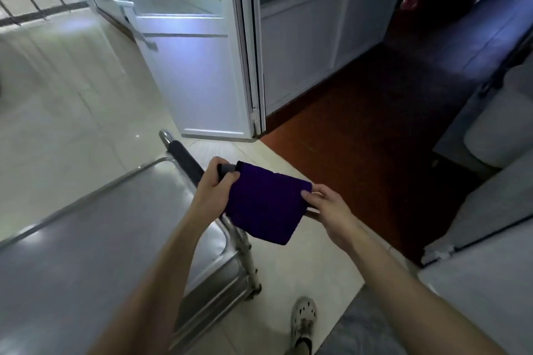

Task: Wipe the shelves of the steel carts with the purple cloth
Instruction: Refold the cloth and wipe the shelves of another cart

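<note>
A folded purple cloth hangs draped over the push handle of a steel cart. The cart's top shelf fills the lower left, bare and shiny. My left hand grips the cloth's left edge together with the handle bar. Over on the cloth's right edge, my right hand pinches it with thumb and fingers. Lower shelves show only as steel edges under the top one.
A white door stands open ahead, with a dark room and red-brown floor to its right. White covered furniture lines the right side. My shoe rests on pale floor tiles beside the cart.
</note>
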Motion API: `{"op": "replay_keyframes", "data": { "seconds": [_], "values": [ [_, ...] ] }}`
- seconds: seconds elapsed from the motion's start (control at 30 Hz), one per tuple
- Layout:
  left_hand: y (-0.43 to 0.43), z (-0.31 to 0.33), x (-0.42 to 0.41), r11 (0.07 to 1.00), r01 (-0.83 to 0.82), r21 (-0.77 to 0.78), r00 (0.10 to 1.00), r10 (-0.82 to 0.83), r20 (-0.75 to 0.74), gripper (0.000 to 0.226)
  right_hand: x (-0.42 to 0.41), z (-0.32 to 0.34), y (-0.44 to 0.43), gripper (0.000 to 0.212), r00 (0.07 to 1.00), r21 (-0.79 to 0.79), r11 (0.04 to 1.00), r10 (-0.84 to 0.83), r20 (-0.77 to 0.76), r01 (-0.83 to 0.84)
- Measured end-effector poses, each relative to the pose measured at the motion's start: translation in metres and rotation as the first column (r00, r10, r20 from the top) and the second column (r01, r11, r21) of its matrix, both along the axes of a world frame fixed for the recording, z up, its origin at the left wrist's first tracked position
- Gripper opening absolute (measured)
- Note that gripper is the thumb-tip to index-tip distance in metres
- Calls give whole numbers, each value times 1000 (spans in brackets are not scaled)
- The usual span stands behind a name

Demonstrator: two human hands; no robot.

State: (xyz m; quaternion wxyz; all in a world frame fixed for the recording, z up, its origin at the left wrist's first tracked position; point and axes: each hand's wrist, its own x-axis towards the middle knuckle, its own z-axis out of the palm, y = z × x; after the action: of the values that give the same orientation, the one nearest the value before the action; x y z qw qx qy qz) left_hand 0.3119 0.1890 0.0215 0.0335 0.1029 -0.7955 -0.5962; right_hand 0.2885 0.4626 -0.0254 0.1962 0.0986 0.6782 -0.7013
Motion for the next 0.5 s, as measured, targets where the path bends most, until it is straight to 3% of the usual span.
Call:
{"op": "replay_keyframes", "data": {
  "seconds": [0.17,0.23,0.3,0.37,0.43,0.5],
  "values": [
    [-4,-11,-104,975,84,-206,996,-89,-15,22,-139,26,13,10,986,273,961,90,-137,-50],
    [-14,-10,-137,968,209,-141,977,-201,67,28,-192,43,13,10,954,376,922,188,-235,-90],
    [-27,-6,-170,914,407,-10,885,-391,251,27,-242,63,5,15,888,454,875,335,-314,-169],
    [-33,-6,-206,882,471,-15,837,-442,322,29,-291,83,-13,19,758,587,746,570,-317,-316],
    [-33,-3,-246,938,319,-134,930,-282,236,44,-337,100,-37,20,551,737,508,804,-221,-446],
    [-36,3,-292,964,193,-183,970,-159,183,69,-386,116,-66,22,341,814,301,930,-136,-497]
  ]
}}
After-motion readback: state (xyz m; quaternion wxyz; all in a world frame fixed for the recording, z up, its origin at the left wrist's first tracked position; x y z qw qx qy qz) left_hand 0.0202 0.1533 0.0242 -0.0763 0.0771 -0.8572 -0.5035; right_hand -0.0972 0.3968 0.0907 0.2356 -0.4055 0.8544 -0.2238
